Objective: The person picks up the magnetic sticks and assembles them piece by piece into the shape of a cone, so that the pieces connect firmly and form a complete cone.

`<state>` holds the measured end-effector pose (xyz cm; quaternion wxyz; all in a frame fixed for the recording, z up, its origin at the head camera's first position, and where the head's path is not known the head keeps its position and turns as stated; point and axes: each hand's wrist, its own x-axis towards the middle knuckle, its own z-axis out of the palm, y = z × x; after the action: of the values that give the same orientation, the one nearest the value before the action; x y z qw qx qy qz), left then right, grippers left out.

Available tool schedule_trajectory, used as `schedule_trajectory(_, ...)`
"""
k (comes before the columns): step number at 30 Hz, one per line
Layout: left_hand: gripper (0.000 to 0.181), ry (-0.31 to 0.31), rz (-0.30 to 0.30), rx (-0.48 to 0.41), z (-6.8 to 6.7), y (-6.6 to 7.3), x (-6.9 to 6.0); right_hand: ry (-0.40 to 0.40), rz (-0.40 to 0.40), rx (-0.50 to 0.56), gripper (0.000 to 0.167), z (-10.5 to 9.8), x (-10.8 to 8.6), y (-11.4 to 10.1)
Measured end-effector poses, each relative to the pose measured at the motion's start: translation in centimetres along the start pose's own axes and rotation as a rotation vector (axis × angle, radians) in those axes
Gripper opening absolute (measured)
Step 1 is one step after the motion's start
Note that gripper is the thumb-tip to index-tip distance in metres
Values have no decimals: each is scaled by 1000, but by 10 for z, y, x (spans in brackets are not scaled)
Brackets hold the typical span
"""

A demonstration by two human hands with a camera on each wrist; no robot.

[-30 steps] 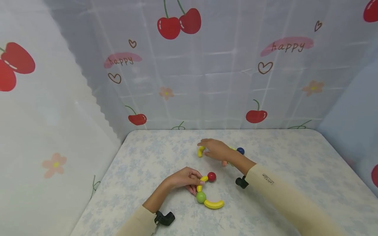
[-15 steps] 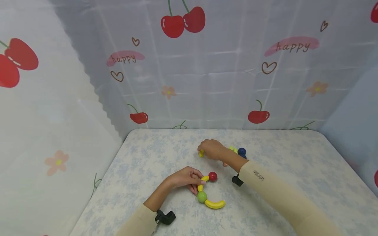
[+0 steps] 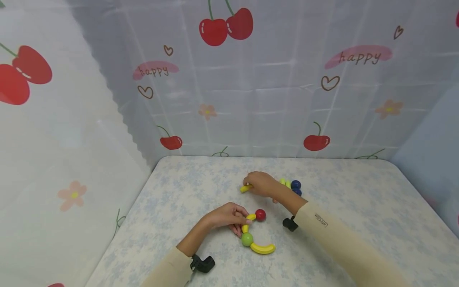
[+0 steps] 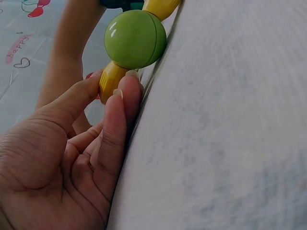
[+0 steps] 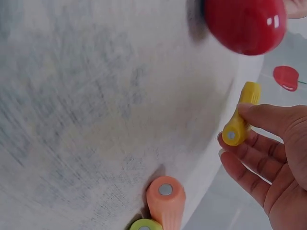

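Observation:
My left hand (image 3: 226,217) pinches a curved yellow magnetic rod (image 4: 110,84) between thumb and fingers, low at the table. One end of that rod meets a green ball (image 3: 247,239), the other a red ball (image 3: 260,215). From the green ball a second curved yellow rod (image 3: 263,249) reaches to the right. Farther back, my right hand (image 3: 261,184) pinches a separate yellow rod (image 5: 240,115). A round grey metal end on it faces the right wrist camera. Fingers cover part of both held rods.
Behind the right wrist lie two dark blue balls (image 3: 295,184) and light green rods (image 3: 285,183). An orange rod (image 5: 166,199) with a grey end sits by the right hand. A cherry-printed curtain (image 3: 229,91) stands behind the patterned table (image 3: 344,179).
My right hand has closed its fingers on the yellow rod at the back and turned it from upright to slanting. My left hand keeps its grip in place. The view has shifted slightly.

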<state>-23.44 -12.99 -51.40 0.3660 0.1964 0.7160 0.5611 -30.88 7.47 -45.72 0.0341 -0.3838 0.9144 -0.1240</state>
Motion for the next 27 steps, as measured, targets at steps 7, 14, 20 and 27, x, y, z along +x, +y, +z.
schedule_trajectory(7, 20, 1, -3, -8, 1, -1, 1, 69, 81, 26, 22, -7, -18, -13)
schedule_trajectory(14, 19, 0, 0, 11, 0, -1, 1, 117, 133, 68, 24, -11, -38, -22)
schedule_trajectory(20, 16, -2, 0, 15, 0, 0, 1, 149, 181, 107, 23, -12, -56, -27)
schedule_trajectory(27, 15, 2, 5, 9, 2, 1, 0, 187, 241, 133, 19, -8, -77, -33)
